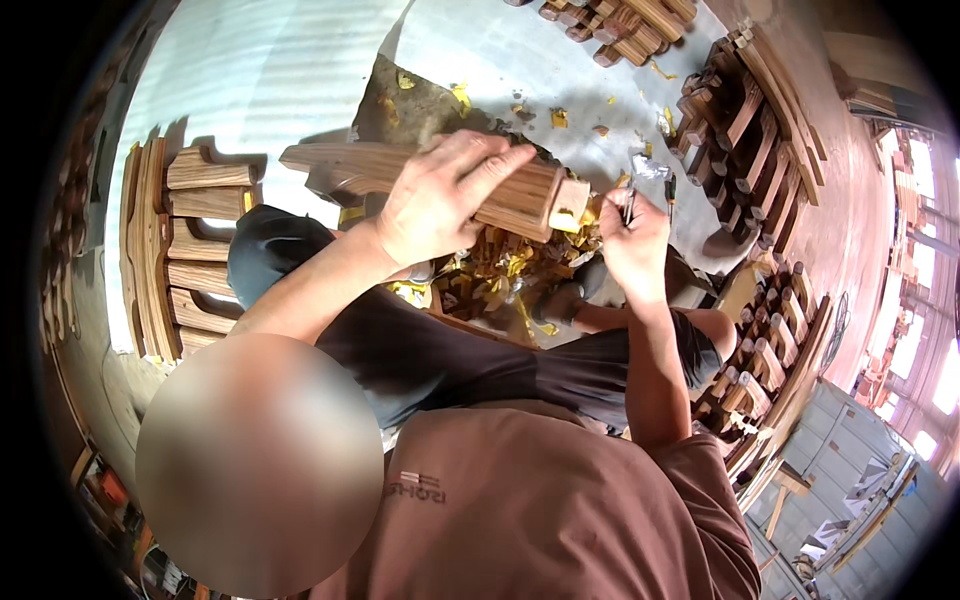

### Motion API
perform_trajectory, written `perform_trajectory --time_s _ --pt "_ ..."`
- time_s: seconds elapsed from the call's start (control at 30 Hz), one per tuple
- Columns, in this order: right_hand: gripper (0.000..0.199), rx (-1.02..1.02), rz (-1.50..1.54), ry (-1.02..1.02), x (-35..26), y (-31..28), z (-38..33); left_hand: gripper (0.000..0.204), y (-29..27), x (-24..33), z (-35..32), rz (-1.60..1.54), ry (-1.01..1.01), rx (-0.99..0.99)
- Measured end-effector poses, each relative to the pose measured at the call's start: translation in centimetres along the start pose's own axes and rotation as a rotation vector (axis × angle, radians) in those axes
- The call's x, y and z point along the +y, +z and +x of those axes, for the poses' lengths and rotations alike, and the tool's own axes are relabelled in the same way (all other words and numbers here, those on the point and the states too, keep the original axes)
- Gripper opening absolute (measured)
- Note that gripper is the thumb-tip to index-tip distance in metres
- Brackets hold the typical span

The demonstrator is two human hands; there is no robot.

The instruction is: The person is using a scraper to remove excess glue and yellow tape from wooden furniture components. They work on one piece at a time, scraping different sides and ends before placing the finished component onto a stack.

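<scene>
My left hand (pixel 432 196) is wrapped over a brown wooden furniture leg (pixel 518 203), held slantwise above my lap. Its narrow end points to the far left. At the thick end a pale square tenon (pixel 572 195) sticks out, with yellow tape (pixel 566 221) on its lower side. Just right of that tenon, my right hand (pixel 637 248) is closed around a small, thin, dark tool (pixel 628 207), apparently a blade; its exact kind is too small to tell. The tool's tip is near the tenon, and I cannot tell whether they touch.
Yellow tape scraps (pixel 490 262) lie heaped below the leg, with more scattered on the floor. Wooden parts are stacked at left (pixel 212 225), top (pixel 630 35), upper right (pixel 745 130) and right (pixel 765 355). A crumpled white scrap (pixel 650 168) lies beyond my right hand.
</scene>
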State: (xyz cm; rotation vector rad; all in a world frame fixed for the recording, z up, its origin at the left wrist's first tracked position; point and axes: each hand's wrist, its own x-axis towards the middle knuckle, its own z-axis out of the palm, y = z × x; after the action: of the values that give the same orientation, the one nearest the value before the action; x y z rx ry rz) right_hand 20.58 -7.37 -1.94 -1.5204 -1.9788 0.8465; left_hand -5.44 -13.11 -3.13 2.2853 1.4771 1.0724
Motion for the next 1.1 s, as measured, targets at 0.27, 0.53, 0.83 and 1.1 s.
perform_trajectory --time_s 0.27,0.53,0.83,1.1 --pt "0.003 -0.424 0.377 0.091 -4.1 -4.4 -5.3 0.087 0.3 -2.2 0.8 0.161 -0.103 0.019" --pt "0.004 0.226 0.247 0.047 -1.1 -4.7 -2.8 0.071 -0.5 -4.1 2.1 0.141 -0.152 0.137" --pt "0.021 -0.168 -0.768 0.163 11.4 1.5 -2.7 0.045 -17.8 -6.3 6.2 -0.214 -0.425 0.921" --pt "0.049 0.111 -0.236 -0.282 5.5 1.3 -1.8 0.024 -22.1 -10.6 3.7 -1.050 -0.783 1.254"
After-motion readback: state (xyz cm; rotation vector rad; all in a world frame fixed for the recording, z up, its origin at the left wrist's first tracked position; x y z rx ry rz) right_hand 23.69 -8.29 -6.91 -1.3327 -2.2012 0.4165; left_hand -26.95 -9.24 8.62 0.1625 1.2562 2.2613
